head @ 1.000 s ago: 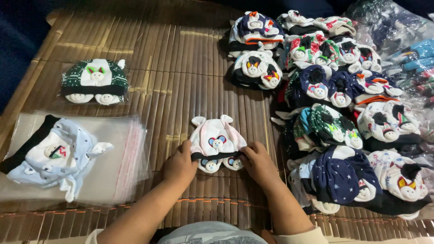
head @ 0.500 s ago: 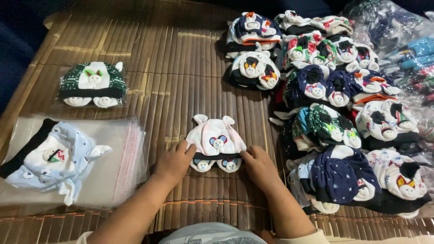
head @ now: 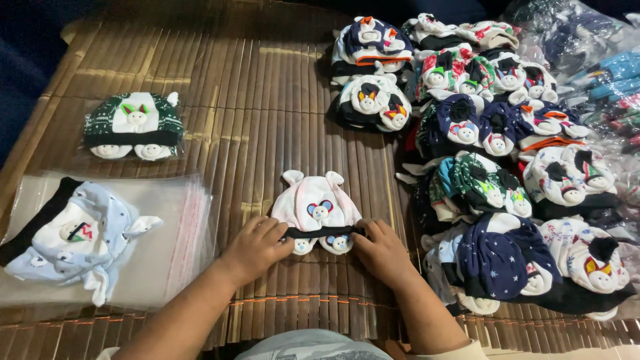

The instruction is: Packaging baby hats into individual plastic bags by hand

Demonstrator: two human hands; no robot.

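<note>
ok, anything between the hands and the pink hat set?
No. Both hands, left hand and right hand, already touch the pink hat set at its black band on the bamboo mat.

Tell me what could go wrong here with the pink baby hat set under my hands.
1. Both hands, left hand and right hand, press only the pink hat set's lower edge; its two small booties could slip askew.
2. The crowded pile of hat sets sits close beside the right hand; a nudge might topple some.

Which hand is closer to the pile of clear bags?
The left hand. It rests on the pink hat nearest the clear bags; the right hand lies on the hat's far side, toward the piled hats.
</note>
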